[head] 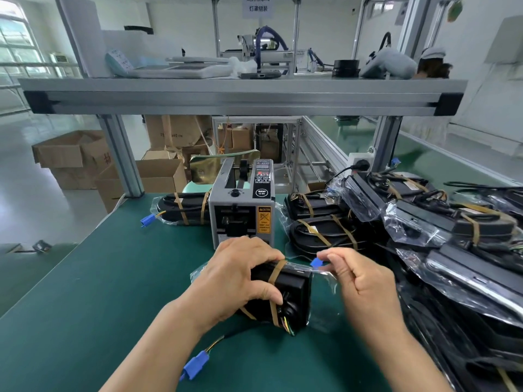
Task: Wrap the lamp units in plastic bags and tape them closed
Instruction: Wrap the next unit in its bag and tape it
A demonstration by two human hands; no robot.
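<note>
A person's left hand point(240, 278) is closing its grip over a black lamp unit point(293, 290) lying on the green surface point(113, 292), just in front of a tape dispenser point(243, 205). The unit is sitting inside a clear plastic bag point(325, 295), with tan tape strips point(276, 271) crossing it and coloured wires trailing to a blue connector point(196, 364). The right hand point(365, 284) is pinching the bag's loose end in its grip. Leftward, the surface is lying open to its edge; rightward, a heap of bagged units point(441, 222) is crowding close.
</note>
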